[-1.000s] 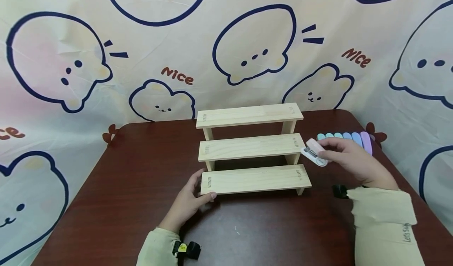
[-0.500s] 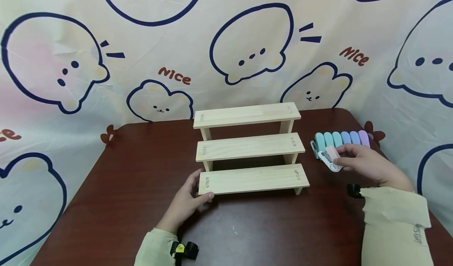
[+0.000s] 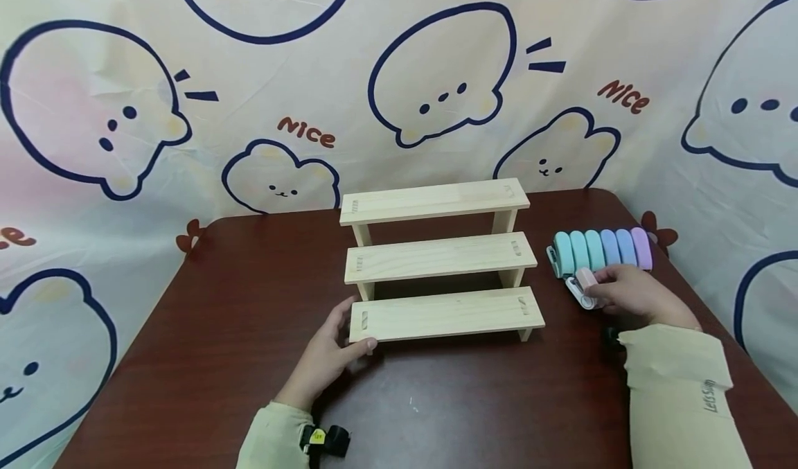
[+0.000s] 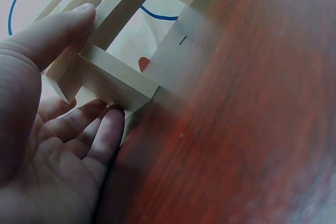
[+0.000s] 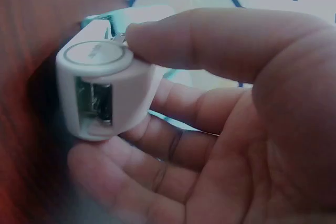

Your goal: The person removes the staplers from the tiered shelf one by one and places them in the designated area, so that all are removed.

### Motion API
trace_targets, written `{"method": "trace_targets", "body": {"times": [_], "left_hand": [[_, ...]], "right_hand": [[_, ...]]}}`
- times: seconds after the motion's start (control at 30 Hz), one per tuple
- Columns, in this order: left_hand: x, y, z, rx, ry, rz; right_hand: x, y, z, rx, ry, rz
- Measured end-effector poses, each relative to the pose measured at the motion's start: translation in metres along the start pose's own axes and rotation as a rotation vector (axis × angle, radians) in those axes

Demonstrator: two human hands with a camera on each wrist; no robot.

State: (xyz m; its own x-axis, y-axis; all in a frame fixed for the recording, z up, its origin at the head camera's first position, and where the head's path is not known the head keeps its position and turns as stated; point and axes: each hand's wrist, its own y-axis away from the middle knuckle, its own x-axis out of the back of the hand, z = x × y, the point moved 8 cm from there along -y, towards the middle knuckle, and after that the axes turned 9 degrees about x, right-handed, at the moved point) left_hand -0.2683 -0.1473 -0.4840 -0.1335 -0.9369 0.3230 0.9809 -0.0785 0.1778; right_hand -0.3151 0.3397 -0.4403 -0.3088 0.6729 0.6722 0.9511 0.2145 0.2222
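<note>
A three-tier wooden step rack [image 3: 449, 314] stands at the middle of the table. My left hand [image 3: 328, 356] grips the left end of its lowest step; in the left wrist view the thumb [image 4: 68, 27] lies along the board and the fingers curl by the support. On the right, my right hand [image 3: 632, 292] pinches a small pink-and-white stapler [image 3: 584, 290] between thumb and fingers, low over the table. Its round white end [image 5: 94, 53] faces the right wrist camera. Just behind it, several teal, blue and purple staplers [image 3: 609, 249] stand side by side in a row.
The dark red-brown table [image 3: 249, 296] reaches back to a cartoon-printed cloth [image 3: 430, 53] hanging behind and at both sides. The stapler row sits near the table's right edge, to the right of the rack.
My right hand has carried the pink-and-white stapler right, away from the rack, then lower and nearer me, to the front of the row. My left hand keeps its grip on the rack.
</note>
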Motion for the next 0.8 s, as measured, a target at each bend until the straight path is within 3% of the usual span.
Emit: {"method": "trace_targets", "body": {"times": [0.33,0.8], "left_hand": [[-0.002,0.001,0.004,-0.023,0.009,-0.012],[-0.003,0.001,0.002,0.000,0.013,-0.017]], "right_hand": [[-0.009,-0.005,-0.001,0.010,-0.016,-0.006],[-0.015,-0.005,-0.001,-0.019,-0.025,-0.026]]}}
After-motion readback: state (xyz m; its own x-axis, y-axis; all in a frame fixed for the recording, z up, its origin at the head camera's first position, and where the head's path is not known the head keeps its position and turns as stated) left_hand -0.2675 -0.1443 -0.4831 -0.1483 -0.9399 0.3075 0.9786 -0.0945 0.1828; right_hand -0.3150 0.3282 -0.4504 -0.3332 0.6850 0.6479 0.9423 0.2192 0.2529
